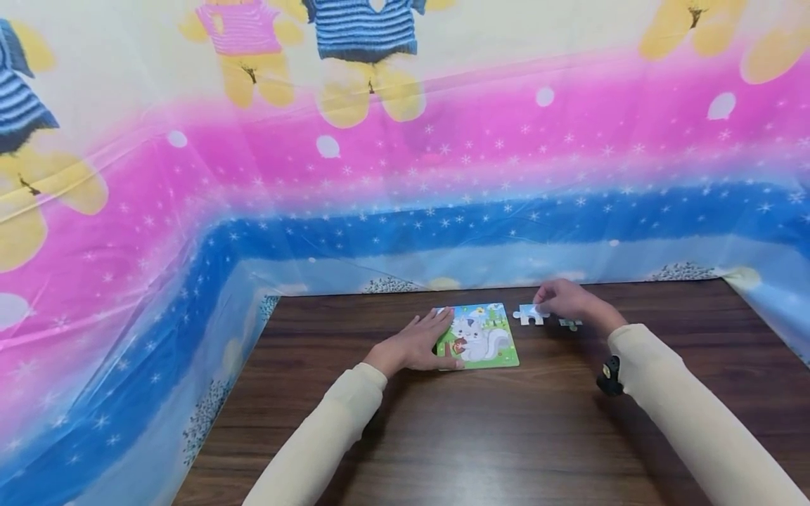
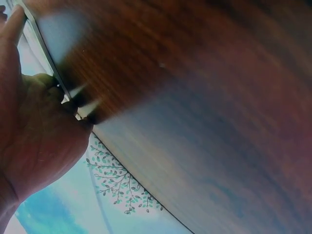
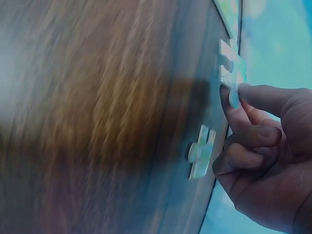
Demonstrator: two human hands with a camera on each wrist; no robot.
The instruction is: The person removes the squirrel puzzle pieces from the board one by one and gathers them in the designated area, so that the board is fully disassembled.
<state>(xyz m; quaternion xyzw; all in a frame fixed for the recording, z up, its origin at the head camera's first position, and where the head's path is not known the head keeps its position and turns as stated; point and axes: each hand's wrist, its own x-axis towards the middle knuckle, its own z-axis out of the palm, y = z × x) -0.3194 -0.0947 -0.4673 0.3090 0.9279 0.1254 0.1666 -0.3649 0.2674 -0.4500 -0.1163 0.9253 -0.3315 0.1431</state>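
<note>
A jigsaw puzzle (image 1: 479, 337) with a white squirrel picture lies on the table in the head view. My left hand (image 1: 420, 344) rests along its left side, fingers stretched over the upper left corner and thumb by the front edge. In the left wrist view, that hand (image 2: 39, 126) lies against the puzzle's thin edge. Just right of the puzzle, my right hand (image 1: 565, 299) pinches a puzzle piece (image 1: 529, 314) between thumb and fingertips. The right wrist view shows this piece (image 3: 231, 70) tilted up, with the other fingers curled. Another puzzle piece (image 3: 202, 153) lies beneath that hand.
The dark wooden table (image 1: 493, 436) runs back to a hanging cloth (image 1: 405, 253) printed with bears and snowflakes. This cloth also borders the table's left and right sides. A small black device (image 1: 610, 376) sits at the right sleeve's cuff.
</note>
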